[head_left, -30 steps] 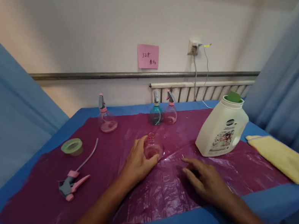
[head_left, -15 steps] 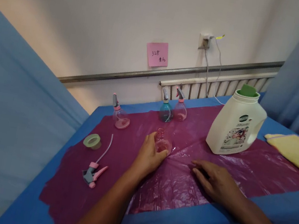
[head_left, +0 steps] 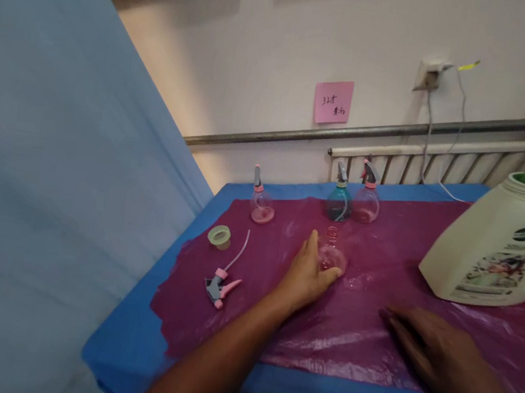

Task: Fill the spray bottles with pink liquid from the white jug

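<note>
My left hand [head_left: 310,276] is wrapped round the left side of a clear, open-necked bottle [head_left: 331,257] that stands upright on the purple plastic sheet [head_left: 350,334]. To the right, my right hand [head_left: 430,341] rests low over the sheet, holding nothing, its fingers stretched out and a little blurred. A grey and pink spray head [head_left: 218,288] with its thin tube lies left of my left hand. Behind it sits a small pale green cup-shaped piece [head_left: 219,236].
Spray bottles stand along the back: one clear [head_left: 261,210], one teal [head_left: 339,203], one clear with a pink collar [head_left: 366,205]. A large cream jug [head_left: 502,245] with a green piece in its mouth stands at right. Blue curtain [head_left: 41,184] hangs at left.
The camera view has turned left, so everything appears shifted to the right, and the yellow cloth is out of view. My left hand remains on the bottle.
</note>
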`<state>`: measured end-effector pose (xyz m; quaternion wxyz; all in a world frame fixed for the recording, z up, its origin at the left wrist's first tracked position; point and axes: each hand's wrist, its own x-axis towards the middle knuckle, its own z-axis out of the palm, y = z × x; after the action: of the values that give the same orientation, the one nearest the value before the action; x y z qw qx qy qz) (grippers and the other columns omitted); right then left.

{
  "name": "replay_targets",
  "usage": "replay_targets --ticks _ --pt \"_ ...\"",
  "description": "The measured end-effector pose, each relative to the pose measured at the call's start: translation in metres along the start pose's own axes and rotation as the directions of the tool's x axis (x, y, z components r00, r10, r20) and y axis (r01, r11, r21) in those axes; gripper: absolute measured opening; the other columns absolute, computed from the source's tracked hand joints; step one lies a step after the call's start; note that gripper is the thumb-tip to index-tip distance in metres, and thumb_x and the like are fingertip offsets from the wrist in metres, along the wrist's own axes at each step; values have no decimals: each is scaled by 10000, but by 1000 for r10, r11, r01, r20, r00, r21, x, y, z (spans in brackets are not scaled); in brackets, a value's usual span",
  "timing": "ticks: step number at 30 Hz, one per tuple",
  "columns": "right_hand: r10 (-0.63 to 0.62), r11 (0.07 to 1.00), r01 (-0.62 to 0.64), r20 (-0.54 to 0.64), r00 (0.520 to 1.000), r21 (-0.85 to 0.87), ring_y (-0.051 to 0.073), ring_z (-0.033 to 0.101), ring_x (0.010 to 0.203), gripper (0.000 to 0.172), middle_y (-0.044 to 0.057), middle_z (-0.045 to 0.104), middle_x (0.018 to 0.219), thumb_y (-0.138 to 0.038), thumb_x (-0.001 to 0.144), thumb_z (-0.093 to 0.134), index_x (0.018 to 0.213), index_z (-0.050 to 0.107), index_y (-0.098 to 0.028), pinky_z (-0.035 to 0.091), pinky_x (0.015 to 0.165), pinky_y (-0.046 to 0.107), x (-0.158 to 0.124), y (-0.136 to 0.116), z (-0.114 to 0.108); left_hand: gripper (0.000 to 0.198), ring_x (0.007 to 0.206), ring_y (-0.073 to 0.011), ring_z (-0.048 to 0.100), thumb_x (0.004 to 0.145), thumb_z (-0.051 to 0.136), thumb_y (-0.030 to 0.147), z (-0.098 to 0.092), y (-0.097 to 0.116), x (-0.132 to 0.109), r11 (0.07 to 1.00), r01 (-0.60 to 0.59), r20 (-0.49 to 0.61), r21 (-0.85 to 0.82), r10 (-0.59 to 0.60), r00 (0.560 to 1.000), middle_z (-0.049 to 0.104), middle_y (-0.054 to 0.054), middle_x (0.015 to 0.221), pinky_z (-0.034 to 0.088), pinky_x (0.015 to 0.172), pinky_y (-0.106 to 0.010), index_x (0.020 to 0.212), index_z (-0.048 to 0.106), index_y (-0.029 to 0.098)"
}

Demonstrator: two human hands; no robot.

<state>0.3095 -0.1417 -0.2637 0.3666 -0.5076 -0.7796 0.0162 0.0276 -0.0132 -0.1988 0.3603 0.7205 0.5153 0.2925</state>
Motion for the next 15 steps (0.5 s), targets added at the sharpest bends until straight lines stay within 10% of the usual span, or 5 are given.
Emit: replay_targets --ticks 6,11,15 --pt "19 1000 -18 47 999 -12 284 898 940 304 91 911 1146 -399 1188 593 1213 856 -249 755 803 389 0 -1 -1 1088 1830 -390 287 963 864 515 -22 4 -3 997 -54 -151 -54 46 987 295 -177 1958 309 1493 -533 1864 334 210" --pt "28 1000 -27 57 998 -12 289 899 990 303 99 910 1184 -395 1181 607 1263 857 -246 760 867 409 -1 0 0 657 1714 -308 520 1155 590 581 -109 -24 2 987 -152 -454 48 157 877 552 -59 1836 408 1441 -535 1769 484 373" --pt "40 999 -40 57 998 -9 300 904 1008 349 115 910 1209 -435 1185 593 1259 876 -245 769 888 414 1 -4 -2 666 1701 -289 535 1206 337 510 -203 -82 3 854 328 -608 403 -19 794 550 -157 1830 441 1405 -466 1771 482 189"
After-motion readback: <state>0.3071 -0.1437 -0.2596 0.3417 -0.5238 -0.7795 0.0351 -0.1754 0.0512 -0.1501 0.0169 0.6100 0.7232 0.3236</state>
